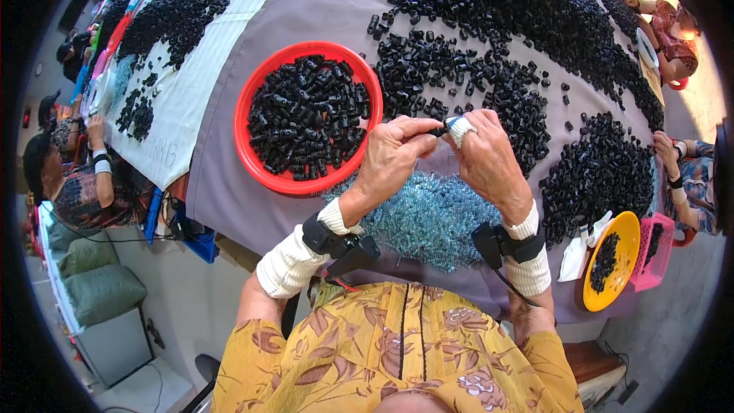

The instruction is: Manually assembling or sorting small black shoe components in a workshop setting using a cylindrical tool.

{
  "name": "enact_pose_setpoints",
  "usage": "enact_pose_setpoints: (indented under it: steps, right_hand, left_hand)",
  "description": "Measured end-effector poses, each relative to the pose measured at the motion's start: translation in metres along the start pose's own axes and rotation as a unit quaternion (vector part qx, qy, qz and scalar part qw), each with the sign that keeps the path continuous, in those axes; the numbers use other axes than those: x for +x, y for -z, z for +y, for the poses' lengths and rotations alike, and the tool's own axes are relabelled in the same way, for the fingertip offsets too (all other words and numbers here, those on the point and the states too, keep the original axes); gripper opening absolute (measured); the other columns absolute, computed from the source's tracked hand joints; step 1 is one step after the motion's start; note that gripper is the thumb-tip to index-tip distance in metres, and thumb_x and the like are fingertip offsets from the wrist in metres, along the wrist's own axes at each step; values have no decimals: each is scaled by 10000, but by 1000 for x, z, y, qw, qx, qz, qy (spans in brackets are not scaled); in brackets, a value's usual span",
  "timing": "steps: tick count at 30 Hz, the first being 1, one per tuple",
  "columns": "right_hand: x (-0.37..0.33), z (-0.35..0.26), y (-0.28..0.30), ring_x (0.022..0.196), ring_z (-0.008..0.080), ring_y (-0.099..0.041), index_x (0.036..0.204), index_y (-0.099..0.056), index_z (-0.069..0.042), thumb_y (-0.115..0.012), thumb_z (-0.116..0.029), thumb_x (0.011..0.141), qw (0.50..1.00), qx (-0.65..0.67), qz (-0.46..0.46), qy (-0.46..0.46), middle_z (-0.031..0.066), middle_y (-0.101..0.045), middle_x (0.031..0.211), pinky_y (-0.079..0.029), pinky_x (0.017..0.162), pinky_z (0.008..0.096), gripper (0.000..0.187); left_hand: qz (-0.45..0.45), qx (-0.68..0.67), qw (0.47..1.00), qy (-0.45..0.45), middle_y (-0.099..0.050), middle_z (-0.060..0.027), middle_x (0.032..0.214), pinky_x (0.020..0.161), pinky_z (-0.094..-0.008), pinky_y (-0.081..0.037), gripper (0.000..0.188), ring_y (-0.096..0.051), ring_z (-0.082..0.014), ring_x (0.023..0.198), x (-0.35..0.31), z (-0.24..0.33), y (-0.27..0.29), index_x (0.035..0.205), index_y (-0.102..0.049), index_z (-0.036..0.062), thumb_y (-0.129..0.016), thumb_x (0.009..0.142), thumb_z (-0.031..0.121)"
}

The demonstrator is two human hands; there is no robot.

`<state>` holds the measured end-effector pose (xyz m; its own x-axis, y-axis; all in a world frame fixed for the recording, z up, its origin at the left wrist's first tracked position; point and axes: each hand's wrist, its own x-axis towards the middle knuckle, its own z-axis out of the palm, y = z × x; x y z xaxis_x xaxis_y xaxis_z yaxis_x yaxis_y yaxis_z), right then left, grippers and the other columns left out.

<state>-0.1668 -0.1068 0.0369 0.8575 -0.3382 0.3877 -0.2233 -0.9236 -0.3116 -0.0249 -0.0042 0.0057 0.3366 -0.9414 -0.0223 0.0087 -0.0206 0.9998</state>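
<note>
Above the middle of the table, my left hand (388, 159) pinches a small black plastic part (439, 131) between thumb and fingertips. Its other end meets the fingers of my right hand (489, 154), which are closed round it and hide much of it. White wrapping covers a finger of that hand. Beneath both hands lies a heap of small, shiny blue-clear pieces (432, 218). Left of my left hand stands a red round basin (243, 134) filled with black cylindrical parts (306, 115). Loose black parts (489, 88) spread over the cloth beyond my hands.
A grey-mauve cloth (264, 218) covers the table. At the right are another black heap (600, 164), a yellow plate (628, 260) with small black pieces, a pink basket (651, 271) and white tissue (575, 256). Other people sit at both sides. Stuffed sacks (105, 291) lie at lower left.
</note>
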Motion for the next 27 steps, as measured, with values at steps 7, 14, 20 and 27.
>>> enact_pose_setpoints:
  steps: [7,14,20,27]
  right_hand:
    - [-2,1,-3,821,314,-538,825,-541,8,-574,17,712,998,58,-8,7,143,-555,799,-417,764,387,117]
    - [-1,5,-3,838,330,-539,830,-533,8,-563,19,715,997,71,-33,0,155,-560,824,-422,783,398,120]
    - [-2,6,-10,809,318,-543,827,-537,1,-560,0,728,998,68,-12,-2,144,-558,789,-416,768,392,102]
    - [4,14,-3,784,268,-546,760,-555,-30,-625,-157,771,1000,-1,13,-2,99,-559,756,-397,775,388,146]
  left_hand:
    - [12,-31,999,5,-630,-56,862,660,-216,-484,217,-597,-96,724,-1,0,-1,1043,-648,-47,-577,841,-14]
    - [21,69,997,-29,-618,-53,821,626,-213,-479,206,-597,-93,694,0,7,-1,1011,-657,-45,-590,816,-30]
    - [30,94,994,-44,-637,-55,818,627,-212,-485,202,-609,-94,696,0,5,-3,1008,-657,-45,-591,818,-31]
    - [8,-105,991,83,-679,-71,864,699,-240,-513,220,-635,-112,756,4,11,-3,1061,-640,-30,-593,862,50]
